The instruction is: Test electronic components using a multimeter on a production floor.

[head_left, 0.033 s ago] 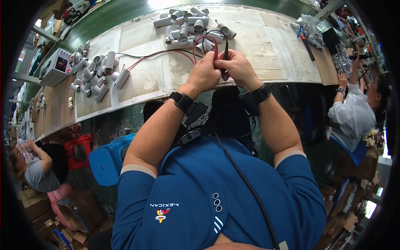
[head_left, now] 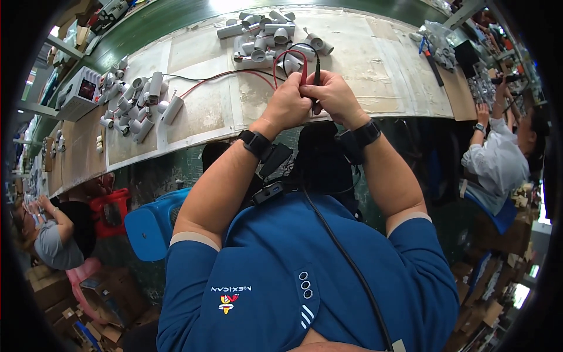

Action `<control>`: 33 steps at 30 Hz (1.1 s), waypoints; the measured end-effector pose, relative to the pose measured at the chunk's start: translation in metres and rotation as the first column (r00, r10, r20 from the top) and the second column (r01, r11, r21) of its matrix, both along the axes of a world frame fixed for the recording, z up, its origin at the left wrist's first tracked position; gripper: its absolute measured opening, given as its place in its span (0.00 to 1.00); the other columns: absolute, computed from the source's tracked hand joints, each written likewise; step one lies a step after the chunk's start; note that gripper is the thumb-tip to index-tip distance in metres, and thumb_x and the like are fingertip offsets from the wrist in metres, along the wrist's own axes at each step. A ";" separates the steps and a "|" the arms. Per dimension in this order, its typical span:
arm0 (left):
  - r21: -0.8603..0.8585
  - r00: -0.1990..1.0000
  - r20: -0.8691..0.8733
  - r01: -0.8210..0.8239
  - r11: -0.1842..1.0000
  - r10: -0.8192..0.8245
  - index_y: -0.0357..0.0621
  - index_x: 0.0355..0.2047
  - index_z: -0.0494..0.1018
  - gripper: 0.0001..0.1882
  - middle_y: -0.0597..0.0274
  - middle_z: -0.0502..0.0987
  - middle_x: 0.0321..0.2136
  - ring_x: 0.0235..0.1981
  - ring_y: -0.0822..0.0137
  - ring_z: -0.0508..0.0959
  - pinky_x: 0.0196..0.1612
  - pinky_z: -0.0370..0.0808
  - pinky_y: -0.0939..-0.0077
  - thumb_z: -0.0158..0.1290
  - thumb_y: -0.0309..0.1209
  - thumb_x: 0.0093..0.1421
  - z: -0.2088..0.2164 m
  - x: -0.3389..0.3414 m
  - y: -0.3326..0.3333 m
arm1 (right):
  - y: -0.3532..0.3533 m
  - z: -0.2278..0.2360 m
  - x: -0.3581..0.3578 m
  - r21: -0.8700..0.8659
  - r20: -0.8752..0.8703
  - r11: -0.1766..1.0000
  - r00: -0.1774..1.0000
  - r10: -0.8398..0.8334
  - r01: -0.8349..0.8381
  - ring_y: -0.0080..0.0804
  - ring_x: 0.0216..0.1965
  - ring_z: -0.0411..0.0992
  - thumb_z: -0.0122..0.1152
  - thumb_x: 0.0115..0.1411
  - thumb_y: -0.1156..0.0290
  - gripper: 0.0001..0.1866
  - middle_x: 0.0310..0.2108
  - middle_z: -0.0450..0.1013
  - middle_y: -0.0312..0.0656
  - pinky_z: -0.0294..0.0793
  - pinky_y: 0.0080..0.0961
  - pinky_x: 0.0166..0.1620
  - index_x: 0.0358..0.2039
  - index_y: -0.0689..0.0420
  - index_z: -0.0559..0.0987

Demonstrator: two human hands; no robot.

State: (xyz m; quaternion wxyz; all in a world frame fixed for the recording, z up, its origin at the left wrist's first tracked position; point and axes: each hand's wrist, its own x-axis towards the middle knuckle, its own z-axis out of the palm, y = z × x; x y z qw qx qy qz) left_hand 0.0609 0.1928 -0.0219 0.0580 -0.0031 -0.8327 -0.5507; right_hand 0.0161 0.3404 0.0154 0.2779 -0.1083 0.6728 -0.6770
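My left hand (head_left: 288,104) is closed around a red test probe (head_left: 304,71), which stands upright from the fingers. In my right hand (head_left: 338,98) is a black test probe (head_left: 317,75), pinched by thumb and fingers. Both hands touch over the near edge of the table, and the probe tips are hidden between them. A small dark piece shows below the fingertips; what it is I cannot tell. From the probes, a red lead (head_left: 202,80) and a black lead (head_left: 234,71) loop and run left across the table.
Grey pipe fittings (head_left: 280,36) lie heaped beyond my hands, and more fittings (head_left: 141,97) at the left beside a white box-shaped instrument (head_left: 81,94). A hand tool (head_left: 433,66) lies at the right. Co-workers sit on both sides. A blue stool (head_left: 149,233) stands left of me.
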 end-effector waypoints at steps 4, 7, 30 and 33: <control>0.534 0.991 -0.061 0.134 0.835 -0.120 0.42 0.45 0.76 0.09 0.61 0.82 0.31 0.28 0.71 0.78 0.30 0.75 0.75 0.53 0.29 0.66 -0.003 0.004 -0.016 | -0.004 0.026 0.000 0.110 -0.115 0.989 0.987 0.110 -0.097 0.21 0.20 0.73 0.66 0.67 0.64 0.11 0.26 0.78 0.37 0.71 0.16 0.21 0.36 0.60 0.81; 0.476 0.952 0.125 0.190 0.858 -0.280 0.42 0.46 0.78 0.10 0.66 0.81 0.33 0.26 0.79 0.72 0.28 0.68 0.83 0.53 0.26 0.66 0.066 0.022 -0.054 | 0.007 0.069 -0.013 0.330 -0.230 0.941 0.960 0.162 -0.080 0.19 0.21 0.73 0.65 0.68 0.57 0.16 0.23 0.76 0.35 0.66 0.13 0.21 0.34 0.58 0.81; -0.071 0.997 -0.027 -0.076 0.995 0.074 0.36 0.45 0.78 0.10 0.60 0.80 0.32 0.29 0.70 0.77 0.37 0.76 0.75 0.54 0.31 0.71 0.026 0.043 -0.099 | -0.024 -0.009 0.013 0.070 -0.155 0.997 0.988 0.024 -0.014 0.19 0.23 0.71 0.67 0.67 0.61 0.16 0.25 0.76 0.36 0.72 0.18 0.27 0.33 0.62 0.81; -0.226 0.993 0.113 0.041 0.973 -0.016 0.35 0.46 0.78 0.10 0.62 0.80 0.32 0.32 0.73 0.78 0.40 0.77 0.77 0.54 0.29 0.71 0.036 0.040 -0.098 | -0.023 -0.017 0.003 0.202 -0.190 0.971 0.968 0.164 -0.124 0.19 0.25 0.74 0.67 0.67 0.65 0.12 0.25 0.77 0.37 0.76 0.18 0.29 0.34 0.63 0.80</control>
